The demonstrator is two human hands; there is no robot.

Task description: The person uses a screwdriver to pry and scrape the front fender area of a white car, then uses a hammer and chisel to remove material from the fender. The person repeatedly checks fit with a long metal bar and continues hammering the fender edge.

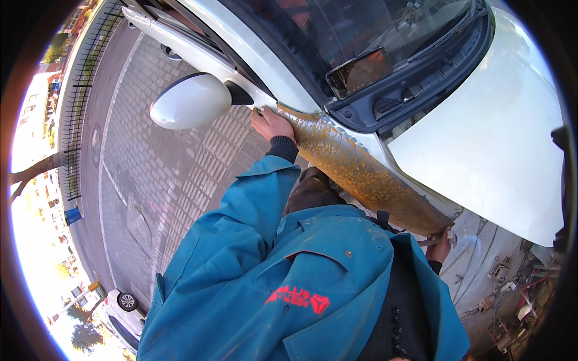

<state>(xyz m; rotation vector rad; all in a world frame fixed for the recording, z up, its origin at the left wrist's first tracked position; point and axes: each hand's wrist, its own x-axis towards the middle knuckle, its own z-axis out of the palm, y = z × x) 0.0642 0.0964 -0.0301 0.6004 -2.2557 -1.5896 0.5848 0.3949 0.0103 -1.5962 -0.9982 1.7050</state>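
My left hand (271, 124) grips the upper end of a long rusty orange panel (355, 168) that lies along the side of a white car (481, 138), just below its side mirror (189, 101). My right hand (441, 248) holds the lower end of the same panel, partly hidden behind my blue jacket (289, 271). The panel runs diagonally between both hands, against the car's body next to the raised white bonnet.
The windscreen (361, 30) and the open engine-bay edge lie beyond the panel. A paved brick street (156, 180) stretches at left, with a fence and a parked white car (120, 307). Scattered tools and parts (506, 301) lie on the ground at lower right.
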